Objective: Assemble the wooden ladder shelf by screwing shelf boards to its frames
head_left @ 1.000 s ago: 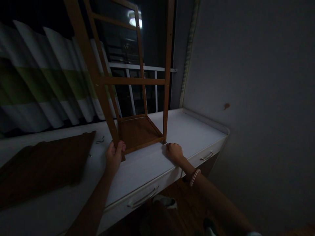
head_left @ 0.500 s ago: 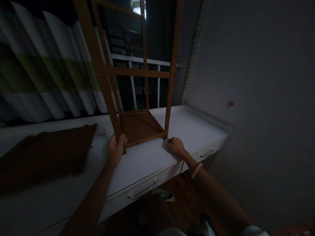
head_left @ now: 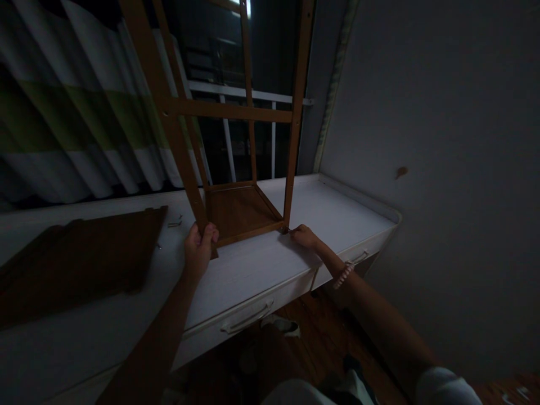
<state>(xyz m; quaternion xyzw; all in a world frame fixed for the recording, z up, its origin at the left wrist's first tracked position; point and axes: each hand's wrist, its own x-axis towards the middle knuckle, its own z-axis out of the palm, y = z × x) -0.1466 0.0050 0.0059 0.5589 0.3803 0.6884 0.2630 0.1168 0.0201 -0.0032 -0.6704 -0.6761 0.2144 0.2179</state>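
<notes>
"Two hands are in use. State the condition of each."

"Left hand [head_left: 201, 247]: fingers closed around the near left post [head_left: 184, 169] of the wooden frame [head_left: 301, 56], close to its foot. Right hand [head_left: 304, 236]: fingers curled and pinched, apparently on a thin dark item [head_left: 290, 230], at the foot of the near right post [head_left: 292, 169]."

"Where is the frame?"

"Standing on the white desk [head_left: 248, 273], between and beyond the hands."

"What is done, and what is left?"

"Judged by the parts: the base panel [head_left: 242, 211] sits within the bottom rails, and the near crossbar [head_left: 236, 111] joins both near posts. The right corner remains in hand. One loose panel [head_left: 93, 253] lies flat at the left, unattached. Small metal pieces [head_left: 174, 224] lie just beyond its right end, unused."

"List what cannot be verified."

"The right fingertips' contact is in shadow; the item's type is unclear. The loose panel runs out at the left edge. The metal pieces are too small to identify. The frame's top is cut off. Past the white railing [head_left: 270, 96], the background is dark."
</notes>
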